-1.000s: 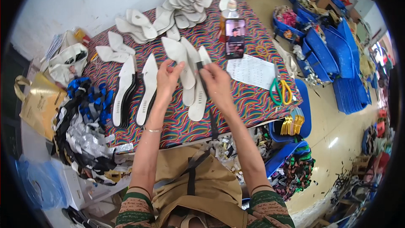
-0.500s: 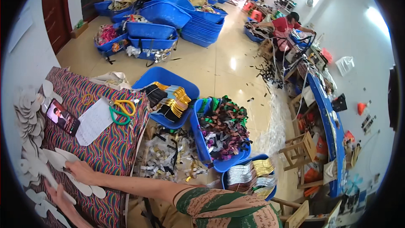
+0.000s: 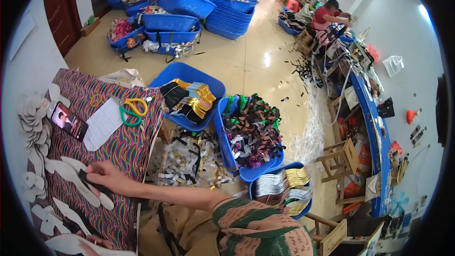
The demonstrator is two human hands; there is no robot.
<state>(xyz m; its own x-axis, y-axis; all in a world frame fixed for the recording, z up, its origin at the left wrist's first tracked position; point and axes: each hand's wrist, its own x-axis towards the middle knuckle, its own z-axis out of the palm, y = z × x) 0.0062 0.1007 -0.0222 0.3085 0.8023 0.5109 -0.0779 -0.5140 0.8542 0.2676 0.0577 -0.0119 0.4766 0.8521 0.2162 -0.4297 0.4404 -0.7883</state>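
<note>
My right hand (image 3: 108,176) reaches over the patterned cloth (image 3: 113,230) on the table at the left. Its fingers are closed on a black strip (image 3: 87,180), which hangs over two white shoe insoles. One of these is a long insole (image 3: 71,173) lying beside the hand. Low at the bottom left, my left hand (image 3: 97,242) is closed on another white insole (image 3: 71,244). The insole and the picture's rim hide much of that hand. A narrow white insole (image 3: 68,213) lies between the two hands.
White insoles (image 3: 33,123) are heaped along the table's wall side. A phone (image 3: 68,121), a paper sheet (image 3: 103,124) and scissors (image 3: 135,111) lie farther up. Blue tubs of straps (image 3: 220,137) stand right of the table. A co-worker (image 3: 324,16) sits at the far right bench.
My left hand has moved down toward the bottom edge with an insole. My right hand has lifted slightly from the insoles, and the black strip now shows in it. The co-worker's arms have drawn together.
</note>
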